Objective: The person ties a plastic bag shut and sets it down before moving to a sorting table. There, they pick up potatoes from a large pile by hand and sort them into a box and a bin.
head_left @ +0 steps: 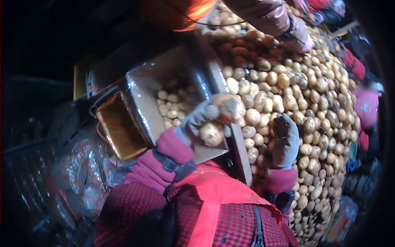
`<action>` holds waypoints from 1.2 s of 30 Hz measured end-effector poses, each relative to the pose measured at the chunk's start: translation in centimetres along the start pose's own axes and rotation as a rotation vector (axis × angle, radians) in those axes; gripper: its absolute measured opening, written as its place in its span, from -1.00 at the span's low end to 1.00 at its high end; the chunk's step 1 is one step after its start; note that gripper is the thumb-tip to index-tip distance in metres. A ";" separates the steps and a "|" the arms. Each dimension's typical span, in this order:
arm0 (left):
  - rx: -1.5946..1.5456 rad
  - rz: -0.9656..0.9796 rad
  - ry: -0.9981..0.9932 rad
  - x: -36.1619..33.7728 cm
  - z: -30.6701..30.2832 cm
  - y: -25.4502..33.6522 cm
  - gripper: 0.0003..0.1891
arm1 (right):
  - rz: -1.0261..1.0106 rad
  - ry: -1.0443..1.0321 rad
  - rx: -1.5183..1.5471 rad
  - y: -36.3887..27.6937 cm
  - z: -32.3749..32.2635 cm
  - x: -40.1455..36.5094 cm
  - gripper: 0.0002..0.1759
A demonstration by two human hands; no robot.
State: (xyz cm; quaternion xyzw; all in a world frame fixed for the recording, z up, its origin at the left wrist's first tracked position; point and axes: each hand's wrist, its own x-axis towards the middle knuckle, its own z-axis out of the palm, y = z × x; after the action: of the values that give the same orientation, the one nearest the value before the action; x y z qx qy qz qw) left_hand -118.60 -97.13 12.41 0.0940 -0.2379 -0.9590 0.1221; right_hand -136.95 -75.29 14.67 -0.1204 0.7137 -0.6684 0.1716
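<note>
My left hand [199, 121], in a pale glove, grips two potatoes over the near side of the carton. The larger potato [229, 108] is at its fingertips, and the other potato [212, 133] sits lower, against the palm. My right hand [286, 140], also gloved, is at the heap of potatoes [312, 119], its fingers apart from the thumb and slightly bent. No potato shows in its grasp, though the palm side is partly hidden. Left of the heap, the lined cardboard carton [142, 96] has several small potatoes [170, 105] in it.
A wooden board edge [240, 154] runs between carton and heap. Further left stand a smaller box [121, 125] and clear plastic bags [88, 168]. Across the heap, a co-worker's hand [305, 43] touches potatoes; other people are along the far side.
</note>
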 end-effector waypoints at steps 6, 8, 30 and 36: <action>0.039 0.381 0.470 -14.3 -11.6 7.3 -0.17 | 0.090 -0.055 -0.012 0.9 -0.2 1.0 -0.49; 0.131 0.562 0.580 -18.1 -12.4 8.3 -0.21 | 0.101 -0.069 -0.031 0.5 0.3 0.9 -0.49; 1.383 0.593 0.463 -0.5 -4.0 3.2 -0.58 | -0.253 -0.133 -0.467 0.7 -3.6 -4.9 -0.82; 1.734 0.535 -0.289 9.8 6.2 -2.6 -0.50 | -0.352 0.229 -0.374 -4.2 -9.4 -1.6 -0.56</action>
State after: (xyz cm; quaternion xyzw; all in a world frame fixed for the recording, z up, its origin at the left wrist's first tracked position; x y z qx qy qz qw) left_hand -129.93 -94.95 15.30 -0.0263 -0.9006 -0.3871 0.1960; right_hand -139.57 -66.44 19.48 -0.1958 0.8074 -0.5538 -0.0543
